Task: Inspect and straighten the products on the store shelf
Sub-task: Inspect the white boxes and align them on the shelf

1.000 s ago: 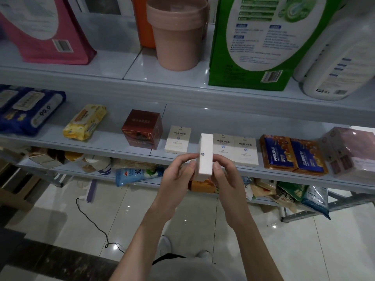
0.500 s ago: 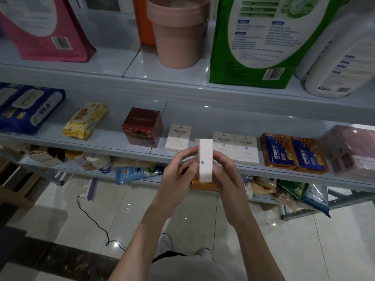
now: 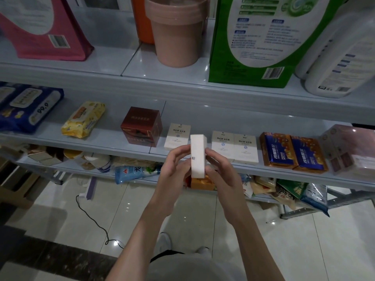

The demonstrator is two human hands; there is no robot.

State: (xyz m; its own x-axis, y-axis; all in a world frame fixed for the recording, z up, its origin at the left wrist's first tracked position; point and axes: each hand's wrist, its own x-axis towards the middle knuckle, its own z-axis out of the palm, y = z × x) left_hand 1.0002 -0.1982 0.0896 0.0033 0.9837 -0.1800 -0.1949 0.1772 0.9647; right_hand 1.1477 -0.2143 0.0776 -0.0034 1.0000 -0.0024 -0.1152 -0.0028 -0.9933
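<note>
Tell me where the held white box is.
Head view, centre: the held box is upright between left hand and right hand, before the gap on the middle shelf between the single white box and the white pair.

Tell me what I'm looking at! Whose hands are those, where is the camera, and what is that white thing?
There is no machine here, just a person tidying a store. The camera sits on the person's head and looks down, so you see their own arms from above. The left hand and the right hand pinch a narrow white box upright between their fingers, in front of the middle shelf. On that shelf stand three matching white boxes, with a gap between them where this one may belong. Beside them are a dark red box, a yellow wipes pack and two blue-and-orange packs. On the shelf above stands a pink bucket.
</note>
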